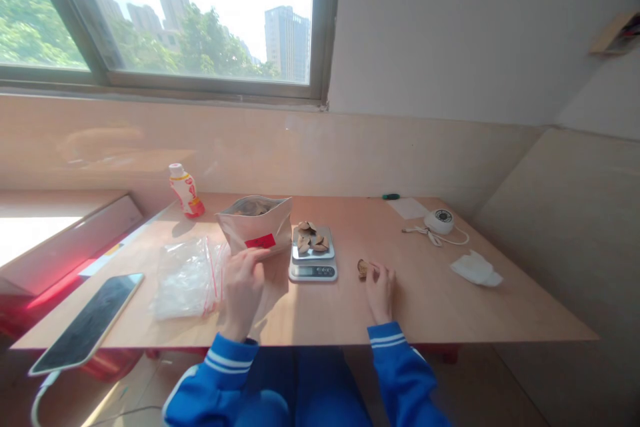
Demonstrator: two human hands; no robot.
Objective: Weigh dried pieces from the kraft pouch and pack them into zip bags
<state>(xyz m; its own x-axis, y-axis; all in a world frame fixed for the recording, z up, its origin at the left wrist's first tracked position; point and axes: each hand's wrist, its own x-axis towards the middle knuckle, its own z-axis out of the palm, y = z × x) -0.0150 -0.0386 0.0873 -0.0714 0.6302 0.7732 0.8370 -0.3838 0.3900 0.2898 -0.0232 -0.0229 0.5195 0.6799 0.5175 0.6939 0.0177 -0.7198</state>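
Note:
A dried mushroom (362, 269) is pinched between the fingertips of my right hand (381, 287), just over the table to the right of the scale. My left hand (243, 288) is at the front of a standing, open-topped pouch (235, 230), its fingers reaching across below the red label; whether they press on it I cannot tell. Brownish pieces fill the pouch's mouth. Between the hands sits a small digital scale (313, 272), its display too small to read. Several dried mushrooms (313, 240) lie in a loose heap on its plate.
Clear plastic bags (183, 280) lie left of my left hand, beside a phone (87, 320) on a cable. A drink bottle (187, 190) stands behind. At the right are a white round device (440, 221) with a cord, a crumpled tissue (476, 269) and a green-handled tool (391, 197).

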